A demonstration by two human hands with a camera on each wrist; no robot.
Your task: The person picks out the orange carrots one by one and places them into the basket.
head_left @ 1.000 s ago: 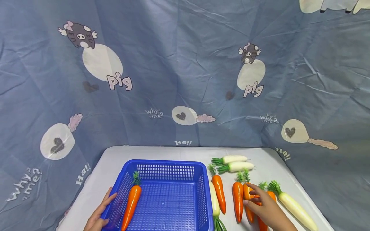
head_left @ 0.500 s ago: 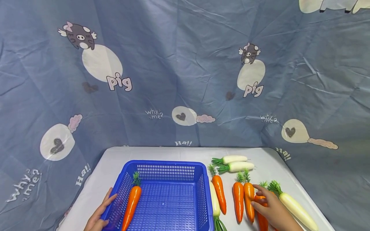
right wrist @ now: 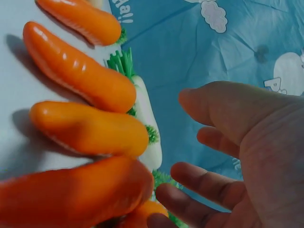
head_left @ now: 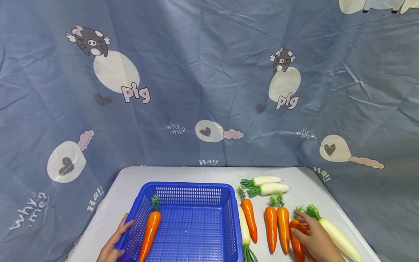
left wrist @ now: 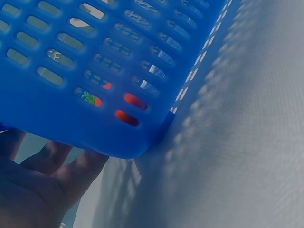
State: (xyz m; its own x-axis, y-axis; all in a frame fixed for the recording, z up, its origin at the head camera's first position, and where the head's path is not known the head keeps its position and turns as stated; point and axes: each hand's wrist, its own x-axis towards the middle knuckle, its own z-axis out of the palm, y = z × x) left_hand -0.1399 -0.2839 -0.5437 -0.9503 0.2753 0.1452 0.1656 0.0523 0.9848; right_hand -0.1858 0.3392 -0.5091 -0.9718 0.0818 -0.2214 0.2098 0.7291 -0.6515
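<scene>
Carrots [head_left: 271, 230] lie on the white table [head_left: 176, 173], to the right of the blue basket [head_left: 193, 236], with their green tops pointing away from me. My right hand [head_left: 315, 236] is released, thumb and fingers parted, over a deep-orange carrot [head_left: 296, 243]; I can't tell whether a fingertip touches it. Another carrot [right wrist: 145, 216] shows only in part, mostly covered by that one. Just to their left, two more lie side by side, and a slanted carrot [head_left: 250, 220] sits near the basket, next to a white radish [head_left: 243, 226] whose leaves point toward me. My left hand [head_left: 112, 243] rests relaxed at the basket's left rim, fingers fairly straight, and a single carrot [head_left: 150, 235] lies inside along that side. Two small radishes [head_left: 274, 188] lie toward the table's far edge, and a long radish [head_left: 340, 239] lies right of my right hand.
</scene>
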